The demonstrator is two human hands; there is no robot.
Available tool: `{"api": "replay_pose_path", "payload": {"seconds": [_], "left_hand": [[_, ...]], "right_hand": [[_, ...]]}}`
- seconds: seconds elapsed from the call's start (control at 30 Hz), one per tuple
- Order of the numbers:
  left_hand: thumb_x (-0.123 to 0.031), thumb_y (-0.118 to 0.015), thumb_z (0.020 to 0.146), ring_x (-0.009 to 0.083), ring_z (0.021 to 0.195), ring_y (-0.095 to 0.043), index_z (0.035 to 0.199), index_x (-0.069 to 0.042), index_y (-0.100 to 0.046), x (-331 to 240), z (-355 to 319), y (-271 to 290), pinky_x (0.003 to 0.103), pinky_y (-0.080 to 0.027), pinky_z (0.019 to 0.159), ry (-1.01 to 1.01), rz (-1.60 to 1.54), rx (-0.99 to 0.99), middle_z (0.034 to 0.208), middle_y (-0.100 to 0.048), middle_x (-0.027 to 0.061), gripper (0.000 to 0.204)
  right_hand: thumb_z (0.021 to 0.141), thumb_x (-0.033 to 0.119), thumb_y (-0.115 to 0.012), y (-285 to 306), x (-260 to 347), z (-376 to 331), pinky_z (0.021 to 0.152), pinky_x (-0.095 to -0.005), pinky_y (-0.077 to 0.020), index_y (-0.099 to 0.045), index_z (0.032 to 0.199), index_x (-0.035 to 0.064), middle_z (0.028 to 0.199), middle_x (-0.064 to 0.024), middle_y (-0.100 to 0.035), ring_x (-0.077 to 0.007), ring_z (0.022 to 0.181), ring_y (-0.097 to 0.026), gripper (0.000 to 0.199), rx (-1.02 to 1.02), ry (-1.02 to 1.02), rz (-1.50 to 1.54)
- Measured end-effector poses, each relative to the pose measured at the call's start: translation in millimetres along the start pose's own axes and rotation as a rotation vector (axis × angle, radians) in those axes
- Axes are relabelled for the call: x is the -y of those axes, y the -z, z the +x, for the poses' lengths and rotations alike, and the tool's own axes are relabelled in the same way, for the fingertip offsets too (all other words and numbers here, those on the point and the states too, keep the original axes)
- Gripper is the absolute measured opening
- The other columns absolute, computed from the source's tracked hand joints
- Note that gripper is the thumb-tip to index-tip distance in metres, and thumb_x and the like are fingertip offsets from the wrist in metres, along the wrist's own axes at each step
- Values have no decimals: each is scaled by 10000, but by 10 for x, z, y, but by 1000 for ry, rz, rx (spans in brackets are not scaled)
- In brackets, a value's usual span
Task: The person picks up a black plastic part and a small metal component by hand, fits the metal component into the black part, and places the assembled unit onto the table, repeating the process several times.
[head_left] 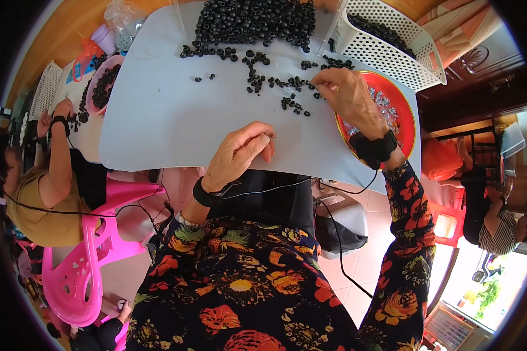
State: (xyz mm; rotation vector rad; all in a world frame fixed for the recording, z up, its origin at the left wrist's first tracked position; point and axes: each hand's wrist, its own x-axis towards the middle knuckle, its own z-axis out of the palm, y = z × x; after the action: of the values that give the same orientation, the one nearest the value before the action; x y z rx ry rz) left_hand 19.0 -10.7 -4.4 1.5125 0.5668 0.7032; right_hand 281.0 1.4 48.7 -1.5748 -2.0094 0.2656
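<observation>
- The right hand (352, 96) bends down, with its thumb and pointing finger close together. I can't tell if a tiny thing is pinched there.
- Small black pieces (257, 76) lie loose just past the right hand's fingertips and to their left. They look round and knobby, like chunky beads.
- The left hand (240, 151) is loosely curled above the near edge of the table, its thumb by its fingers. I can't tell if anything is tucked inside.
- The table (164, 117) under both hands is smooth, flat and pale grey-blue.
- Below the right hand, and partly hidden by it, is a round red dish (410, 120) with a thin yellow rim.
- Shiny, see-through bits (385, 106) lie in that dish, beside the right hand.
- Farther away than both hands, a big bumpy heap of black pieces (255, 23) sits between clear, hard sides.
- Past the right hand, to its right, a white basket (386, 41) full of round holes holds more dark pieces.
- A soft black band (207, 193) wraps the left wrist.
</observation>
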Motion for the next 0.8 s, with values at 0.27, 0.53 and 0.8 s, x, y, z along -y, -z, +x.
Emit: {"api": "replay_pose_path", "payload": {"seconds": [0.27,0.53,0.8], "left_hand": [[-105,-457,947,125,691,-563,993,43,-551,-31,-50,-10,244,-447,677,108,-68,-112,744,-598,81,181],[-116,-429,959,183,696,-553,1006,47,-527,-27,6,-45,301,-448,706,117,-58,-139,638,-551,83,196],[-123,-416,963,207,691,-544,1013,42,-530,-55,11,-60,320,-440,689,126,-66,-175,622,-538,89,206]], "right_hand": [[747,9,-641,-10,808,-563,576,-380,-494,-628,944,37,759,-127,-607,-323,656,-611,200,91,65,186],[763,7,-641,-327,561,-1167,564,-372,-464,-626,957,45,774,-110,-568,-302,628,-580,198,22,-164,408],[782,-20,-645,-364,478,-1238,567,-330,-478,-631,968,45,815,-93,-592,-258,632,-592,198,-82,-197,626]]}}
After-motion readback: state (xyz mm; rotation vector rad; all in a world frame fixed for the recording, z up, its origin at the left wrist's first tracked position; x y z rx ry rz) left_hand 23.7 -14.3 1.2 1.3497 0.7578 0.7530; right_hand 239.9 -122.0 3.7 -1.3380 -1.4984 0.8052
